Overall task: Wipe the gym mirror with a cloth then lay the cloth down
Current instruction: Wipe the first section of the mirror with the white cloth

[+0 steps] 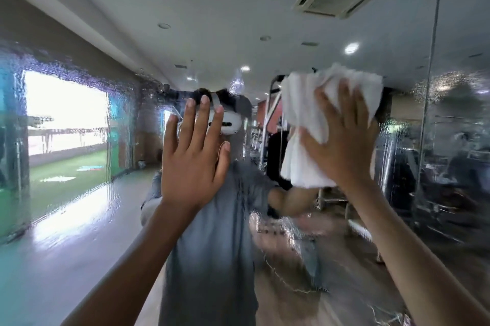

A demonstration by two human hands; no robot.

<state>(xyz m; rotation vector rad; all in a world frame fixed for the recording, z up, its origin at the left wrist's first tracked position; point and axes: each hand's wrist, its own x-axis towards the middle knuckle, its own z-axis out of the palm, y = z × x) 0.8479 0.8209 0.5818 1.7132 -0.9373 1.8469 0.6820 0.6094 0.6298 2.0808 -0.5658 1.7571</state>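
right hand (344, 145) grip spread, pressing cloth (302, 103) on wet mirror (79, 206); left hand (193, 164) spread beside.

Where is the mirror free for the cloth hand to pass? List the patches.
Free: wet mirror glass left of the open left hand; glass below the white folded cloth; the side mirror panel right of the right hand. Crowded: the narrow gap between left hand and cloth.

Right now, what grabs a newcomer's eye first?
The white cloth, upper right, pressed to the mirror under the right hand and its spread fingers. At centre the left hand is raised, open, in front of the glass. Droplets and streaks cover the mirror, thickest at left.
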